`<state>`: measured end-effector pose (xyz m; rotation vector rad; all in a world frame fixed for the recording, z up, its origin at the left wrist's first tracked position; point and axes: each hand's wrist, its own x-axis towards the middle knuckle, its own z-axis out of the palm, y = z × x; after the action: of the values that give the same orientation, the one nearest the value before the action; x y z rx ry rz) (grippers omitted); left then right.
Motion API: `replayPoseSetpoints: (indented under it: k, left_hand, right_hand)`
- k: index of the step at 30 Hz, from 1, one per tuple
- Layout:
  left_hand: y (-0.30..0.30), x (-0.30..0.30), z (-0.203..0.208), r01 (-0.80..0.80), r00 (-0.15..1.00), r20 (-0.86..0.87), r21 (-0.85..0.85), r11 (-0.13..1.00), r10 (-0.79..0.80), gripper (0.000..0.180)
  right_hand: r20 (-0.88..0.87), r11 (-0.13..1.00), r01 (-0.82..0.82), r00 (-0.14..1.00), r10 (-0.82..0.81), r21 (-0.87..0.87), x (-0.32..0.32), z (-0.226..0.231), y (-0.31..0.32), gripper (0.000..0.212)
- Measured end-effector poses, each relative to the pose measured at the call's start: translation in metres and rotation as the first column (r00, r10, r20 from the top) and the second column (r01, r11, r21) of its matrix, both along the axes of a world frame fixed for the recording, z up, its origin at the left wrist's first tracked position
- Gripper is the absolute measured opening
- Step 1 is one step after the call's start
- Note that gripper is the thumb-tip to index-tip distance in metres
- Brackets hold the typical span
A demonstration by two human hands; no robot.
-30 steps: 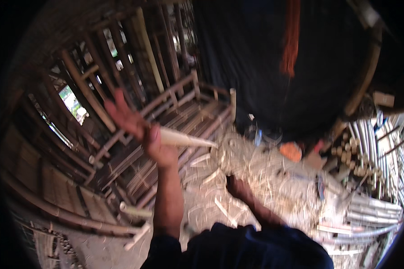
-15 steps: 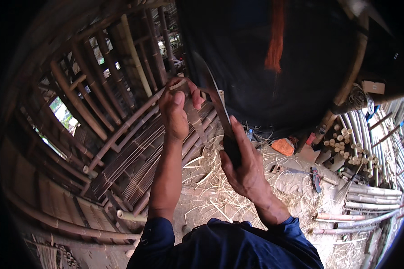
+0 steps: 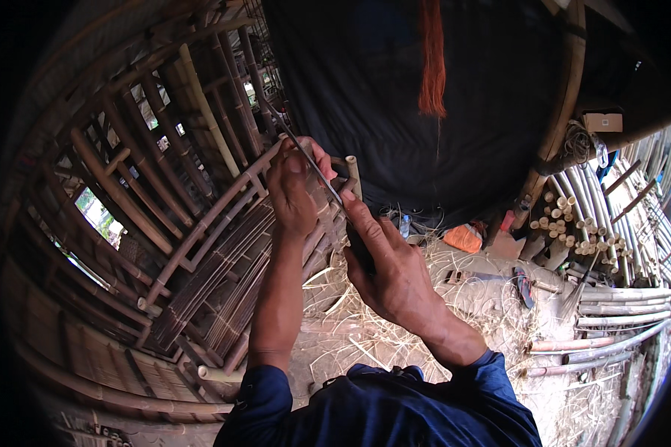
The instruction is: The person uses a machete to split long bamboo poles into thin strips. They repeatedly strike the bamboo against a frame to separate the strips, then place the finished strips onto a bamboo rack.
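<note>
My right hand [image 3: 397, 274] is wrapped round the dark handle of a long knife [image 3: 306, 152], its blade slanting up to the left. The blade lies seen nearly edge-on across the fingers of my left hand [image 3: 294, 186]. Those fingers are curled closed, pinching what looks like a short, pale bamboo strip, mostly hidden behind the blade and fingers. Both hands are held up in front of me, close together, near the end of a bamboo bench.
A slatted bamboo bench [image 3: 224, 272] stands at the left. A black cloth [image 3: 484, 149] hangs ahead, with an orange fibre tassel [image 3: 432, 67] before it. Shavings [image 3: 350, 316] litter the floor. Bamboo poles [image 3: 622, 309] are stacked at the right, near a sandal [image 3: 524, 287].
My right hand has brought the knife left and turned it, so the blade now crosses in front of my left fingers. The view has shifted slightly.
</note>
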<state>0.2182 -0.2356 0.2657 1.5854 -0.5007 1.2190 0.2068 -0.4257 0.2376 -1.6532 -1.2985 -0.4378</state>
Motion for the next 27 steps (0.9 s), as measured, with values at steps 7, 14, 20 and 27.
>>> replayPoseSetpoints:
  k: [7,14,20,27]
  left_hand:
    - [0.001,0.003,-0.002,-0.026,1.0,0.002,0.044,0.999,0.026,0.05]
    - [-0.005,0.005,-0.001,0.02,0.999,-0.03,-0.005,1.0,-0.02,0.05]
    - [-0.036,-0.012,0.057,-0.532,0.79,0.19,-0.26,0.806,0.583,0.069]
    - [-0.041,0.025,0.124,-0.513,0.489,0.38,0.853,-0.094,0.785,0.075]
  right_hand:
    - [0.016,1.0,0.007,1.0,-0.007,0.018,0.001,-0.001,-0.004,0.075]
    - [0.004,0.995,0.07,0.998,-0.07,-0.072,-0.005,0.008,-0.012,0.076]
    - [-0.125,0.963,0.164,0.973,-0.193,-0.212,-0.007,0.034,-0.031,0.062]
    - [-0.131,0.981,0.124,0.981,-0.144,-0.15,-0.01,0.028,-0.024,0.053]
